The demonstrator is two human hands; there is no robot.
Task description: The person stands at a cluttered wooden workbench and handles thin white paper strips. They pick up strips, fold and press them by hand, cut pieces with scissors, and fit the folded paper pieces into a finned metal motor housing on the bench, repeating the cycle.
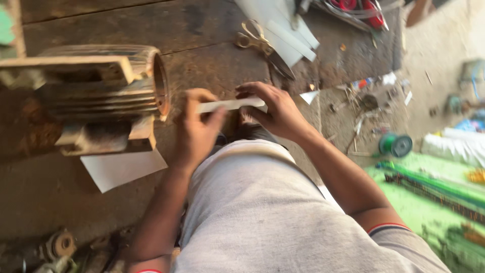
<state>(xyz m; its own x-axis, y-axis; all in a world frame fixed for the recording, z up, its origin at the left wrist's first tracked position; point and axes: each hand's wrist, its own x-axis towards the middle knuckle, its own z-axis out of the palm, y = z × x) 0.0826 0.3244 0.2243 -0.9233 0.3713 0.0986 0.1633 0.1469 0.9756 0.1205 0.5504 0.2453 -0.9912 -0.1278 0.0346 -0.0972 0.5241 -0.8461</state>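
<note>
Both hands hold one white strip level above the knee, near the middle of the view; the left hand grips its left end, fingers curled tight around it; the right hand pinches the right end, fingers laid along the top edge. Left of the hands a motor housing lies on its side on the dark floor, its open round end facing them; a white sheet lies under its lower edge. Beyond the strip, scissors rest on more white strips. A green spool stands well off to the right, near a green mat.
</note>
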